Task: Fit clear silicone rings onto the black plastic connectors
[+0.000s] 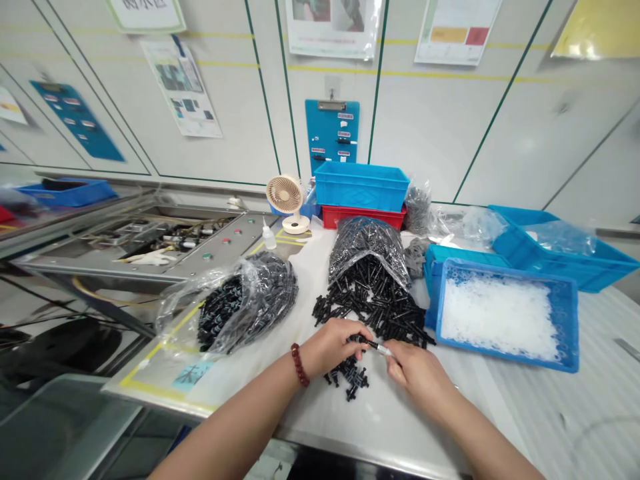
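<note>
Over the front of the worktable my left hand (330, 345), with a red bead bracelet above it, pinches a thin black plastic fitting (365, 341). My right hand (417, 371) is closed on a short white and silver cylindrical tool (384, 350), whose tip meets the end of the fitting. Whether the tip is inside the fitting or only against it, I cannot tell. Just behind my hands, loose black fittings (367, 303) spill from a clear plastic bag (367, 241). A smaller heap of black fittings (354, 381) lies under my left hand.
At right, a tilted blue bin (567, 333) holds small translucent white rings (500, 317). Another open bag of black parts (245, 303) lies at left. Behind stand a small fan (285, 195), a squeeze bottle (269, 236), and a blue bin (363, 187) on a red one (365, 218).
</note>
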{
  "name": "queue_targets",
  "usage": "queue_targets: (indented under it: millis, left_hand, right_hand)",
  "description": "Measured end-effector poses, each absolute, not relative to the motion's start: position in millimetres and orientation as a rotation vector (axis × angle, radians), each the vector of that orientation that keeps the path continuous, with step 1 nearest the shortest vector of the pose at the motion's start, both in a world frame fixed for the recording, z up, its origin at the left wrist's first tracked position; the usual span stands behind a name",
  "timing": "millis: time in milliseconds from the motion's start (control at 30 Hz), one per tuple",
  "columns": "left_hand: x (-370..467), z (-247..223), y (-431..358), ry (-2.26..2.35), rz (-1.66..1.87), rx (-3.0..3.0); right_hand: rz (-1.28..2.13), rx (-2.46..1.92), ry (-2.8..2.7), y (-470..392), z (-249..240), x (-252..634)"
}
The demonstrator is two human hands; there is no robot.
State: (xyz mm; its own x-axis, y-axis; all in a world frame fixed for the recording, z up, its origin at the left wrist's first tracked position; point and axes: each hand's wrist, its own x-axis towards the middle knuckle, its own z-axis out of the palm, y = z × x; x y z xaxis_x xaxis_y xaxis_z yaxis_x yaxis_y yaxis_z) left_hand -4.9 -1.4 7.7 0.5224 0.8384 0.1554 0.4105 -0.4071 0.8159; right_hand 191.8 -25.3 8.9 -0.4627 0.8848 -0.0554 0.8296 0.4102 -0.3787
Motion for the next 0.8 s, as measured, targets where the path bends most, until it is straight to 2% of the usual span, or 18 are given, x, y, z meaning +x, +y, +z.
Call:
queue_targets:
  millis: [233,800]
  left_hand:
    - [-6.5,6.3,0.0,1.000,0.694,1.981]
    - [0.4,2.4,-5.6,0.886,0.735,2.233]
  right_hand:
    - [0.619,-1.457,-2.487,-25.5,9.8,194.1]
    - [0.425,-1.532,-2.493,-26.4,5.2,190.4]
